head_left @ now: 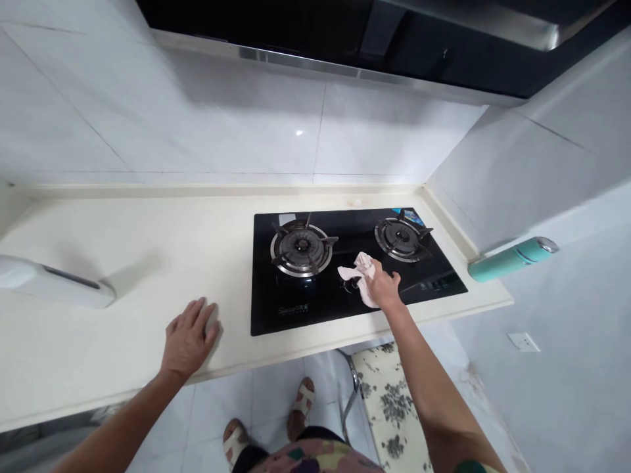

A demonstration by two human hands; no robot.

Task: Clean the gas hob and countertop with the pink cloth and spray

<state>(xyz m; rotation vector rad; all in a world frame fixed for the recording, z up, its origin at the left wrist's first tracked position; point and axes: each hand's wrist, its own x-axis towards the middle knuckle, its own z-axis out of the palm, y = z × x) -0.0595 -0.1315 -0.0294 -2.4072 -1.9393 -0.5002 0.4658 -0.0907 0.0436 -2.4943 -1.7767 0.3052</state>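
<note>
My right hand [383, 286] is closed on a crumpled white cloth [363, 268], held against the middle of the black glass gas stove [340, 314]. Part of a control knob [350, 285] shows beside the cloth. The left burner [302, 247] and the right burner [403, 238] stand on either side, each with dark pan supports. My left hand [188, 336] lies flat on the cream countertop [148, 263], left of the stove, fingers stretched out and holding nothing.
A teal thermos flask [513, 259] is at the counter's right end. On the left is a white device [54, 282]. A black range hood [320, 39] hangs overhead. Below the counter edge is a chair with a floral seat [394, 401]. A wall socket [523, 341] is at right.
</note>
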